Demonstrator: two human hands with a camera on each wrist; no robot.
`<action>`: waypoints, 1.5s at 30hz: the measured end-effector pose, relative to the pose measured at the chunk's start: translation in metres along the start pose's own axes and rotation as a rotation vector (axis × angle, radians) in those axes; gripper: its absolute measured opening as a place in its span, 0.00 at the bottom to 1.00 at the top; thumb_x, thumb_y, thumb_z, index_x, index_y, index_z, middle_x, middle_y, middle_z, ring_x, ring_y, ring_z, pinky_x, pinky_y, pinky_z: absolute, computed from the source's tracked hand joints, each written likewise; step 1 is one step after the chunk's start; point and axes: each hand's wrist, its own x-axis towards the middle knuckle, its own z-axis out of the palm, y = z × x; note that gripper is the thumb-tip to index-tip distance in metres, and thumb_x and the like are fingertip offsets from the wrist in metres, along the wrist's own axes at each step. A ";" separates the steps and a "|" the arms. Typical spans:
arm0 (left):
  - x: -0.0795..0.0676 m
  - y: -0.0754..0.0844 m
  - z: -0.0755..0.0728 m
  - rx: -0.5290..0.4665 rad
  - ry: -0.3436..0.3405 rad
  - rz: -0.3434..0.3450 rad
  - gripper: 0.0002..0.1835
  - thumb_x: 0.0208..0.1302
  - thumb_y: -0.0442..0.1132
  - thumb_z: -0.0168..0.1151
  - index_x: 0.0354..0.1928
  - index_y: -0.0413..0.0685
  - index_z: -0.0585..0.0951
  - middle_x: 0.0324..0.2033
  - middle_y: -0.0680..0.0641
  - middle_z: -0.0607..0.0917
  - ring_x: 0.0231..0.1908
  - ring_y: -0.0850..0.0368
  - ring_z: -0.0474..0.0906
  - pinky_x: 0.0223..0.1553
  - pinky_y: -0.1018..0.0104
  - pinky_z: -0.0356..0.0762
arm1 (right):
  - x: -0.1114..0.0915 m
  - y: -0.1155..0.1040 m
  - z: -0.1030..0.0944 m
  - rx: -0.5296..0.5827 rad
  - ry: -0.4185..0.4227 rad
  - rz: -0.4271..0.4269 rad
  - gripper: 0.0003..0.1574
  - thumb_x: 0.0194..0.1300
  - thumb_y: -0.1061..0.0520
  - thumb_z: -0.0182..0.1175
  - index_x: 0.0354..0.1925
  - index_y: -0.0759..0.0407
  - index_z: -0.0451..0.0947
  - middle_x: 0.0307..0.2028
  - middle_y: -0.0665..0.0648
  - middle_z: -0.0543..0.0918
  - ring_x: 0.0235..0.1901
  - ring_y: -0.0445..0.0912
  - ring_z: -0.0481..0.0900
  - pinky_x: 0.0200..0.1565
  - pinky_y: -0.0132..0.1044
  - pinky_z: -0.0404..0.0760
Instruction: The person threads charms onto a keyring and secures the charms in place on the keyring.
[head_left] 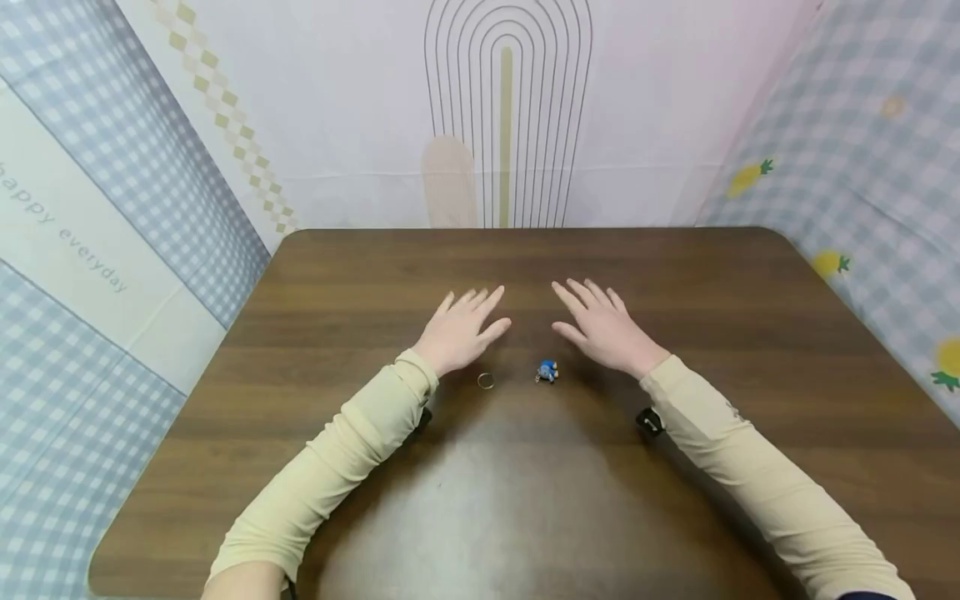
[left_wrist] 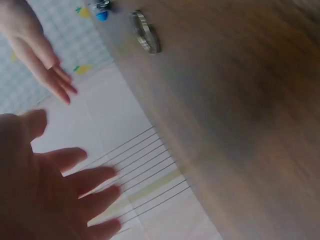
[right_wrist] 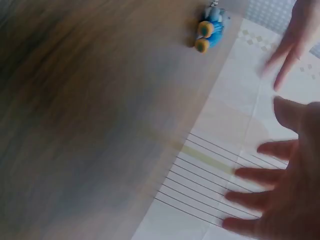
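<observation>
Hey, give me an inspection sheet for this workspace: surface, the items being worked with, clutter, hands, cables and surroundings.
Surface: brown wood-grain table, pale glare on the part nearest the person.
Job's things: metal ring and small blue figure with yellow-orange parts and a short chain; both lie on the table, apart, ring on the left.
Clutter: nothing seen.
Hands: left hand and right hand both stretched forward, fingers spread, holding nothing.
Cables: nothing seen.
Surroundings: pale backdrop with arch lines behind; blue-and-white checked cloth on both sides, pineapples showing on the right.
</observation>
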 end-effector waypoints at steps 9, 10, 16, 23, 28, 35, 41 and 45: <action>0.006 -0.010 -0.007 -0.260 -0.341 0.112 0.31 0.50 0.46 0.66 0.57 0.53 0.68 0.25 0.47 0.83 0.23 0.54 0.80 0.31 0.68 0.75 | 0.003 -0.012 0.000 0.134 -0.254 -0.226 0.34 0.60 0.49 0.56 0.61 0.56 0.59 0.50 0.58 0.71 0.43 0.48 0.74 0.47 0.42 0.74; 0.007 -0.012 -0.006 -0.278 -0.372 0.121 0.30 0.48 0.45 0.68 0.55 0.53 0.69 0.23 0.48 0.82 0.22 0.56 0.79 0.29 0.70 0.74 | 0.003 -0.012 0.001 0.133 -0.272 -0.253 0.31 0.60 0.49 0.57 0.59 0.56 0.62 0.47 0.57 0.72 0.41 0.46 0.73 0.46 0.41 0.73; 0.009 -0.016 0.003 -0.289 -0.447 0.141 0.25 0.43 0.44 0.71 0.46 0.51 0.73 0.22 0.50 0.79 0.24 0.61 0.73 0.29 0.73 0.69 | 0.004 -0.014 0.011 0.073 -0.321 -0.364 0.18 0.57 0.48 0.59 0.45 0.51 0.71 0.42 0.52 0.70 0.43 0.44 0.68 0.47 0.39 0.72; 0.008 -0.008 0.006 -0.205 -0.418 0.151 0.19 0.43 0.41 0.71 0.36 0.45 0.74 0.19 0.53 0.74 0.22 0.63 0.69 0.26 0.75 0.65 | 0.001 -0.018 0.015 0.044 -0.309 -0.388 0.07 0.57 0.59 0.57 0.34 0.52 0.69 0.34 0.52 0.68 0.36 0.46 0.65 0.39 0.37 0.68; 0.007 -0.003 0.006 -0.164 -0.422 0.138 0.16 0.43 0.38 0.70 0.34 0.45 0.73 0.18 0.54 0.73 0.21 0.64 0.68 0.26 0.75 0.64 | -0.001 -0.022 0.014 0.002 -0.277 -0.412 0.08 0.50 0.61 0.58 0.28 0.55 0.68 0.29 0.52 0.68 0.30 0.45 0.65 0.34 0.35 0.66; 0.004 0.003 0.007 -0.175 -0.383 0.149 0.16 0.41 0.33 0.69 0.32 0.45 0.72 0.24 0.53 0.75 0.26 0.61 0.71 0.29 0.74 0.68 | -0.005 -0.028 0.015 -0.025 -0.248 -0.383 0.08 0.44 0.61 0.60 0.24 0.58 0.69 0.23 0.51 0.70 0.23 0.41 0.65 0.28 0.31 0.67; 0.004 0.005 0.010 -0.376 -0.434 0.081 0.11 0.45 0.25 0.61 0.31 0.39 0.70 0.18 0.50 0.75 0.17 0.59 0.78 0.22 0.69 0.79 | -0.007 -0.026 0.015 -0.014 -0.226 -0.324 0.09 0.44 0.60 0.61 0.22 0.58 0.69 0.20 0.51 0.70 0.21 0.41 0.65 0.25 0.31 0.67; 0.005 0.002 0.010 -0.518 -0.420 0.044 0.07 0.49 0.27 0.62 0.28 0.39 0.73 0.19 0.48 0.79 0.18 0.59 0.80 0.27 0.68 0.80 | -0.005 -0.022 0.014 0.041 -0.217 -0.265 0.06 0.48 0.61 0.59 0.22 0.56 0.70 0.18 0.49 0.71 0.19 0.39 0.66 0.24 0.29 0.66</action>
